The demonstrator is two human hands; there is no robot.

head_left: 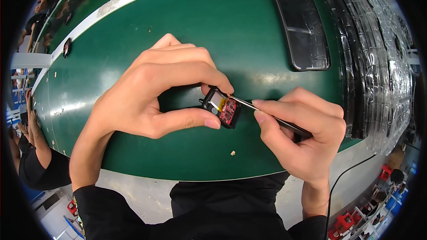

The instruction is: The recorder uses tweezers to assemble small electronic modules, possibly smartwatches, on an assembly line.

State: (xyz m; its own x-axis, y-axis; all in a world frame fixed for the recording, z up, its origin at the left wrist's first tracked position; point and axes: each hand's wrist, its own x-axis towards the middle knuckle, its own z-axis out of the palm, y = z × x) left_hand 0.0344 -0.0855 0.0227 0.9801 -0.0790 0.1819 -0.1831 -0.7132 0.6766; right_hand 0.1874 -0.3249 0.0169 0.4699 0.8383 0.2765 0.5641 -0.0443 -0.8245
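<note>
Between the thumb and index finger of my left hand [155, 89] is a small black device housing [232, 122], held tilted above the green table. Its open side shows a red circuit board [228, 112], yellow tape, a silvery-white part and a small round grey part. In my right hand [307, 129] are slim, pointed dark tweezers [267, 114], pinched by thumb and fingers. Their thin tip reaches the housing's upper edge, close to my left index fingertip. Exactly what the tip touches is too small to tell.
A black phone-like slab [302, 26] lies at the far right. Beside it are stacked clear plastic trays [378, 62]. A small dark piece [67, 47] rests at the far left edge. Crumbs [232, 153] dot the green table [187, 160]. Another person's arm [39, 138] shows at left.
</note>
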